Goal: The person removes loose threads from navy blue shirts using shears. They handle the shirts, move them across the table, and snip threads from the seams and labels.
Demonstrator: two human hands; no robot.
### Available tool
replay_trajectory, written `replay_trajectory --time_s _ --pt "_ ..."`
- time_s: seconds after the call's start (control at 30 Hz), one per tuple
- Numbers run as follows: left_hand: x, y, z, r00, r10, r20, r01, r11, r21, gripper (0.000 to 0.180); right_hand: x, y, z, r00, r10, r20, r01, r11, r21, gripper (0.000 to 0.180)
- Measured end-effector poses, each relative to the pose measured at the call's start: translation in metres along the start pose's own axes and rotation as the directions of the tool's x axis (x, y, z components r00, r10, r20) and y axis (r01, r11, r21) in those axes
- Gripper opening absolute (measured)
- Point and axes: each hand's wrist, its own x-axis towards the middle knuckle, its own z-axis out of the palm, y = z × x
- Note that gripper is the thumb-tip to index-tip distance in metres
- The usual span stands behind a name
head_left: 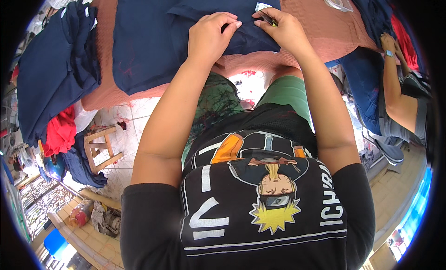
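1. The navy garment [144, 42] lay spread on the cloth-covered surface [320, 19] before the person, probably to keep its fabric flat and within reach.
2. The left hand [211, 35] had thumb and fingers together over it; what they pinched, I could not tell.
3. The right hand [287, 34] had its fingers clamped on a small dark-and-yellow tool [268, 19] beside a white label [263, 6], seemingly holding it close to the garment.
4. Another navy piece [60, 61] lay farther left, perhaps to leave working room.
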Motion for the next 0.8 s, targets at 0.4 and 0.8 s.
replay_trajectory --time_s 0.4,0.8 --pt "0.001 -0.004 -0.060 0.968 0.003 0.252 0.088 0.933 -0.350 0.019 -0.016 -0.009 -0.015 1.000 0.024 0.005 -0.025 0.988 0.155 0.035" --pt "0.002 0.017 -0.005 0.996 0.023 0.092 -0.013 0.995 -0.102 0.019 -0.026 -0.020 -0.007 0.996 0.065 0.062 -0.086 0.886 0.456 0.022"
